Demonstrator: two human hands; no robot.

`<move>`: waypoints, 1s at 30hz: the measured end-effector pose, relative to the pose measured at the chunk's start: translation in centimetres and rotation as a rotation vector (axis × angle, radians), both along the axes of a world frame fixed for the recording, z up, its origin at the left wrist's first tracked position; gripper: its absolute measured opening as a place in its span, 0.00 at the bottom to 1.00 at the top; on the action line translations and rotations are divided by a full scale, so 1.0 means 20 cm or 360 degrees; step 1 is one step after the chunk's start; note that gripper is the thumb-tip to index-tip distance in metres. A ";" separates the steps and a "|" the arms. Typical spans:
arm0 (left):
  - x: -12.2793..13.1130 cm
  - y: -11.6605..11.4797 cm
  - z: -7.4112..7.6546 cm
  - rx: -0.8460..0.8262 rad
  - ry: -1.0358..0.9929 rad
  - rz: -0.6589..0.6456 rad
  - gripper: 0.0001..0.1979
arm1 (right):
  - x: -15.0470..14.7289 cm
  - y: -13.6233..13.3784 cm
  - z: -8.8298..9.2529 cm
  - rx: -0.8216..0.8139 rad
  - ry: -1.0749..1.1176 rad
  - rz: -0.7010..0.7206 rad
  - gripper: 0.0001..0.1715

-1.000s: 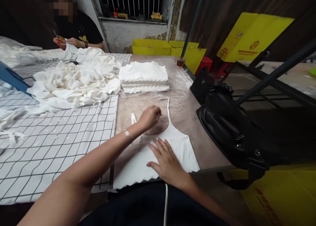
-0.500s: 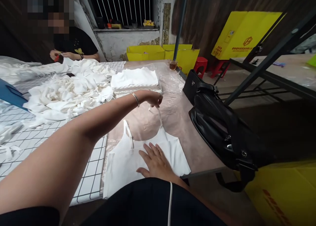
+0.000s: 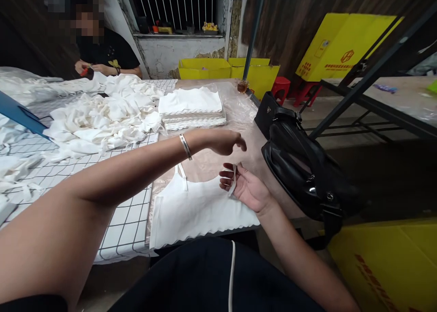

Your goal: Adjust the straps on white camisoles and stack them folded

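A white camisole (image 3: 194, 209) with a scalloped hem lies flat at the table's near edge. My right hand (image 3: 244, 187) is palm up at its right shoulder, fingers curled round the right strap (image 3: 233, 181). My left hand (image 3: 225, 142) reaches across just above it, fingers curled, with nothing showing in them; a bangle sits on that wrist. The garment's left strap (image 3: 182, 172) lies on the table.
A stack of folded white garments (image 3: 191, 105) and a loose white pile (image 3: 102, 116) lie farther back. A black bag (image 3: 300, 166) sits at the table's right edge. A checked cloth (image 3: 129, 221) covers the left. A co-worker's hands (image 3: 92, 68) work at the far left. A glass (image 3: 242, 86) stands far back.
My right hand lifted off the camisole's front and took the right strap. My left hand let that strap go and hovers just above.
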State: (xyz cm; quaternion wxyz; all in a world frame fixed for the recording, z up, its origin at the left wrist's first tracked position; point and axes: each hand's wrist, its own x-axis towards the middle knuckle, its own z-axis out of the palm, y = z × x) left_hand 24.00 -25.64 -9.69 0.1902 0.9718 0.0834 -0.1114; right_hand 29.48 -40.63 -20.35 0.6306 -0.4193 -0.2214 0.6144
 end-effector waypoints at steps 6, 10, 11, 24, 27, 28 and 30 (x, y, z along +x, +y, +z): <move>-0.08 0.00 -0.31 0.0051 -0.0150 -0.0235 0.15 | 0.05 -0.07 -0.01 -0.0115 -0.0008 -0.0035 0.13; -0.08 0.02 -0.40 -0.0077 -0.0280 -0.0066 0.15 | 0.09 -0.15 0.01 -0.0099 -0.0169 -0.0060 0.13; -0.07 0.04 -0.41 -0.0132 -0.0289 -0.0023 0.16 | 0.10 -0.18 0.02 -0.0108 -0.0252 -0.0029 0.14; 0.01 0.13 -0.55 -0.0374 -0.0197 0.0429 0.18 | 0.21 -0.33 0.09 -0.0316 -0.0614 0.0615 0.24; 0.02 0.12 -0.52 -0.0246 -0.0139 0.0508 0.18 | 0.20 -0.31 0.09 -0.0304 -0.0588 0.0617 0.20; 0.01 0.11 -0.50 -0.0171 -0.0125 0.0548 0.18 | 0.20 -0.30 0.09 -0.0316 -0.0573 0.0610 0.18; -0.04 0.09 -0.46 -0.0024 -0.0128 0.0658 0.19 | 0.21 -0.29 0.08 -0.0350 -0.0513 0.0542 0.17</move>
